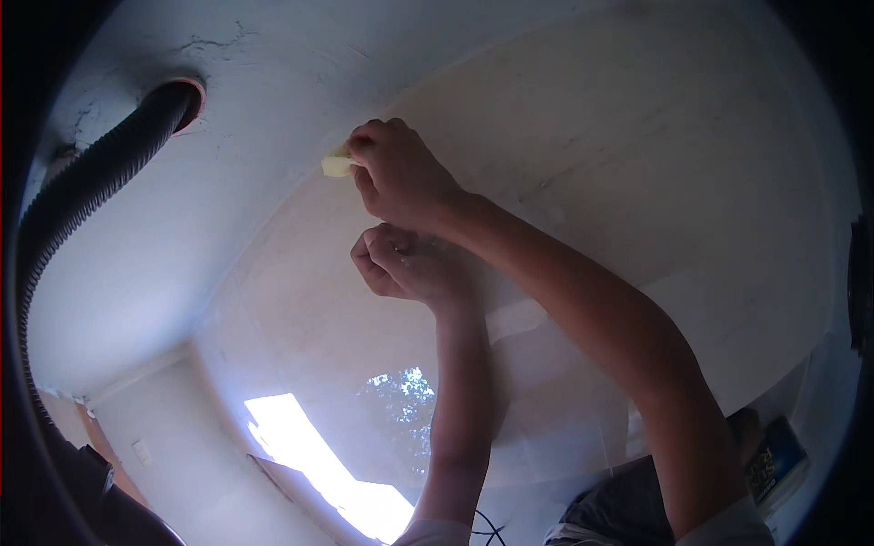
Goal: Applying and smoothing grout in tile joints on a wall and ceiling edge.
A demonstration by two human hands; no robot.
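My right hand reaches over a smooth beige panel with faint grey streaks. Its fingers pinch a small pale yellow sponge-like block where the panel meets a white wall. Just below it my left hand is curled into a fist over the panel. Whatever the fist holds, if anything, is hidden by the fingers. Both forearms come up from the lower edge, the right one slanting in from the lower right.
A black corrugated hose runs down the left side from a round hole in the cracked white wall. Bright light and leafy reflections lie low on the panel. Dark cloth and a dark package sit at lower right.
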